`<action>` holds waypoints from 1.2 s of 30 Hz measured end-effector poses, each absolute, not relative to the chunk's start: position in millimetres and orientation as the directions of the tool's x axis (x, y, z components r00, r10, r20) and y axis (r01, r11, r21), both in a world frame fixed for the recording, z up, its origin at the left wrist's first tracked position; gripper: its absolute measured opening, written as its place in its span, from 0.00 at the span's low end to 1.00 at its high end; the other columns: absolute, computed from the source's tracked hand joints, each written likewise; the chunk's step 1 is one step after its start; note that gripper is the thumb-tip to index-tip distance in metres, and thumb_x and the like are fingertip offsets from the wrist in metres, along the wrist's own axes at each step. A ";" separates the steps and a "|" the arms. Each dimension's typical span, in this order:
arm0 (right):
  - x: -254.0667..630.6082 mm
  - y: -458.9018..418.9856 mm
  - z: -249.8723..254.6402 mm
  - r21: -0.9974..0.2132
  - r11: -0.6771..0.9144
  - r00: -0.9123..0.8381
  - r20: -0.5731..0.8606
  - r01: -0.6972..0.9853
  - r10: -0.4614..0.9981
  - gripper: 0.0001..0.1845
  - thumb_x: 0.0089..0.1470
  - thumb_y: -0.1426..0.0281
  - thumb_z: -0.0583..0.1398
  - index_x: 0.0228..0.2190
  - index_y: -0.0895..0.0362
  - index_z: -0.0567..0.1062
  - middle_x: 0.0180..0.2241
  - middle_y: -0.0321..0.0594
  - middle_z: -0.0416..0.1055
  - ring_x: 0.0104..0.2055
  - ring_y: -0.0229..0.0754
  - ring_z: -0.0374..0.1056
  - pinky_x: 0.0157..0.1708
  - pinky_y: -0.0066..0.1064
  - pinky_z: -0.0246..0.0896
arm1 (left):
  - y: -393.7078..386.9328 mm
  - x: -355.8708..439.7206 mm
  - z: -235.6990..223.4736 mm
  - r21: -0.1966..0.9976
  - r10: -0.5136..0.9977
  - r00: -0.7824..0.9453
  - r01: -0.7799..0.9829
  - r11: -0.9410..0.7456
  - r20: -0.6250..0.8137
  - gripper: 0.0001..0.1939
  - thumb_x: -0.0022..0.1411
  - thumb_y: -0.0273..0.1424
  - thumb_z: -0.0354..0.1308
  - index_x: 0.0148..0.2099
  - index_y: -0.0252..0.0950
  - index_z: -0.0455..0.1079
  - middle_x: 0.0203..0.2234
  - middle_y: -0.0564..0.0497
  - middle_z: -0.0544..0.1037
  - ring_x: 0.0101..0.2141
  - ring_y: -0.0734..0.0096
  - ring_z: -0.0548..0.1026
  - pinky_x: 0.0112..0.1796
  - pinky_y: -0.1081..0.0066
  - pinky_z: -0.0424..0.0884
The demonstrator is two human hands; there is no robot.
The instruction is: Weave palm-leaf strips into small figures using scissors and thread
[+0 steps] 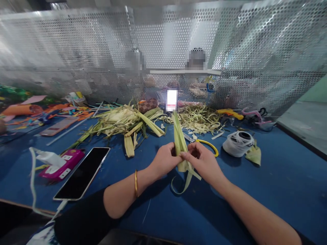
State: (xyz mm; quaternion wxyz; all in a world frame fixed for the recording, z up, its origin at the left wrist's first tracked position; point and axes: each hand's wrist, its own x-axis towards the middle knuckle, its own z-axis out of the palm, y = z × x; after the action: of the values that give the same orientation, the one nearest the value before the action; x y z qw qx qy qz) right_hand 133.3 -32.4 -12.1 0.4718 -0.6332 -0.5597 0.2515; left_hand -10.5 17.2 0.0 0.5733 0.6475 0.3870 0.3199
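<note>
Sleeve (pixel 84 214), left grip (pixel 165 160), right grip (pixel 204 160), pinching husk (pixel 180 136)

Husk (pixel 178 136): between my left hand (pixel 165 158) and my right hand (pixel 203 160), above the table (pixel 268 190).
Scissors (pixel 214 147): on the table just right of the husk, partly behind my right hand.
Spool (pixel 237 144): farther right of the husk.
Leaf pile (pixel 117 119): behind the husk, to its left.
Shreds (pixel 200 119): behind the husk, toward my right.
Phone (pixel 83 173): well left of the husk.
Socket block (pixel 63 166): left of the husk, beyond the phone.
Perforated screen (pixel 102 44): behind the husk, past both heaps.
</note>
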 end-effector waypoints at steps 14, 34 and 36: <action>129.9 -35.3 -6.7 -0.953 0.115 0.198 0.174 0.280 0.965 0.09 0.46 0.63 0.60 0.24 0.56 0.69 0.20 0.32 0.64 0.22 0.35 0.58 0.23 0.27 0.55 | 17.4 -8.7 6.5 0.970 0.870 0.460 -0.069 0.234 -0.178 0.16 0.46 0.27 0.68 0.38 0.30 0.69 0.31 0.49 0.77 0.30 0.74 0.74 0.33 0.74 0.69; 131.8 -34.4 -3.4 -0.998 0.016 0.218 0.029 0.062 0.975 0.15 0.39 0.60 0.66 0.28 0.57 0.73 0.24 0.35 0.71 0.27 0.40 0.66 0.27 0.30 0.62 | 19.4 -10.6 5.3 0.984 0.872 0.481 -0.093 0.153 -0.090 0.13 0.49 0.30 0.65 0.37 0.32 0.69 0.23 0.53 0.75 0.23 0.77 0.71 0.25 0.77 0.67; 131.3 -34.5 -5.8 -0.980 0.033 0.217 0.075 0.194 0.973 0.12 0.40 0.61 0.64 0.25 0.57 0.72 0.22 0.34 0.69 0.25 0.38 0.63 0.24 0.29 0.59 | 17.7 -9.6 6.1 0.993 0.888 0.453 -0.047 0.110 -0.077 0.13 0.49 0.33 0.65 0.35 0.32 0.70 0.25 0.51 0.76 0.25 0.75 0.72 0.25 0.77 0.66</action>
State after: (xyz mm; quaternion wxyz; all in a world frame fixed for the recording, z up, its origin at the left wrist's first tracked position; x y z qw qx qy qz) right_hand 131.3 -34.5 -5.8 0.5167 -0.5845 -0.4993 0.3770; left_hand -9.6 17.7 6.1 0.6432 0.5591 0.3762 0.3635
